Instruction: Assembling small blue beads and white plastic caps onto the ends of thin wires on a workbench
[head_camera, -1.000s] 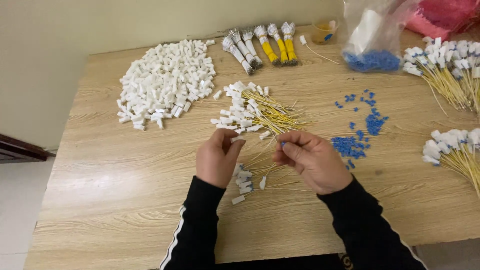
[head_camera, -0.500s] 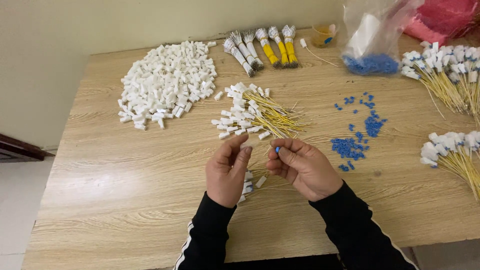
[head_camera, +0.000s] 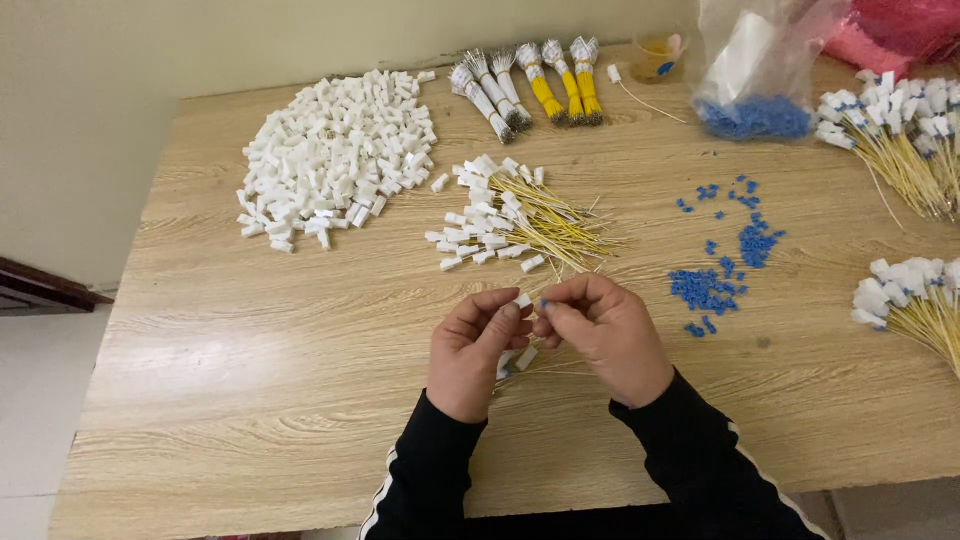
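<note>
Over the near middle of the wooden table (head_camera: 250, 380), my left hand (head_camera: 470, 350) pinches a small white plastic connector (head_camera: 522, 300) between thumb and fingertips. Right beside it, my right hand (head_camera: 605, 335) pinches a tiny blue piece (head_camera: 543, 303) against that connector. A few white connectors on thin yellow wires (head_camera: 520, 360) lie under and between my hands. Just beyond them sits a pile of white connectors with yellow wires (head_camera: 510, 215). Loose blue pieces (head_camera: 715, 275) are scattered to the right of my right hand.
A big heap of white connectors (head_camera: 335, 155) lies at the back left. Bundled yellow and grey wires (head_camera: 530, 85) lie at the back centre, beside a small cup (head_camera: 660, 55) and a clear bag of blue pieces (head_camera: 755, 95). Finished wired connectors (head_camera: 900, 130) pile at the right edge.
Both hands have drawn closer to me and come together. The right hand now holds a blue piece against the white connector held in the left.
</note>
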